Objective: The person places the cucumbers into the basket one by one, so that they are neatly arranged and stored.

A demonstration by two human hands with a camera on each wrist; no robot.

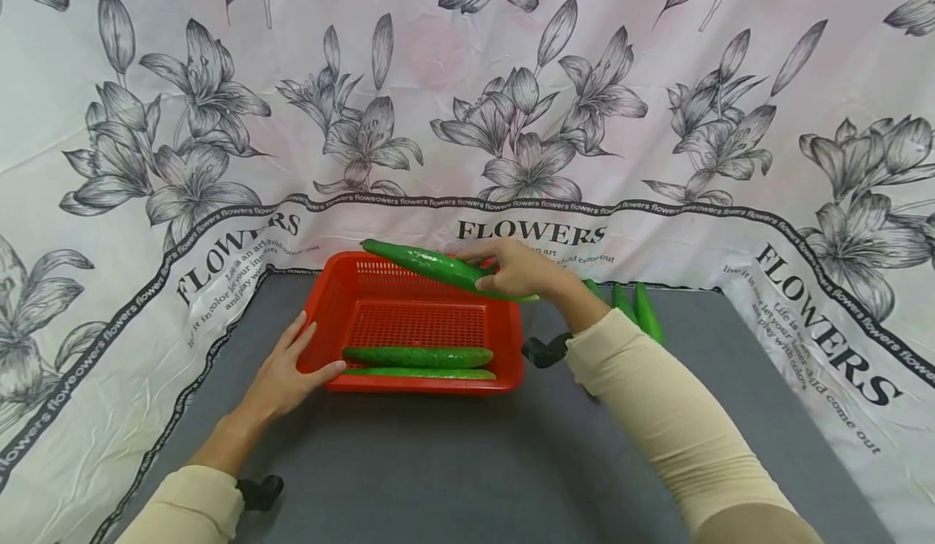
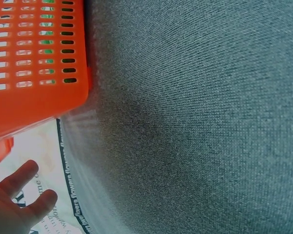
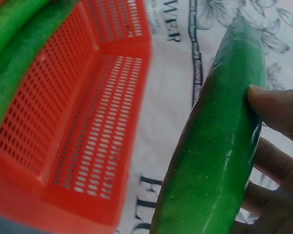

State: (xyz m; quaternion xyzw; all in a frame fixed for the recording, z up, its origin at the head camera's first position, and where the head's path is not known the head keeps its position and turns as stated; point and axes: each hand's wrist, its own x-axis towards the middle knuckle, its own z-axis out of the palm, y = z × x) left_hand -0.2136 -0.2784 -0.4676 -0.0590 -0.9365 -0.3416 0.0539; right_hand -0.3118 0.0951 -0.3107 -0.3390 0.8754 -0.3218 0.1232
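Observation:
My right hand grips a long green cucumber above the back right of a red plastic basket. The right wrist view has the thumb pressed on the side of that cucumber, with the other fingers behind it. Inside the basket, two cucumbers lie side by side along the near wall. At the basket's left side my left hand has its fingers spread, thumb at the near left corner. In the left wrist view, two fingertips of the left hand show below the basket's slotted wall.
Several more cucumbers lie on the grey table to the right, partly behind my right forearm. A white cloth printed with flowers hangs behind and along the sides. Black straps sit at both wrists.

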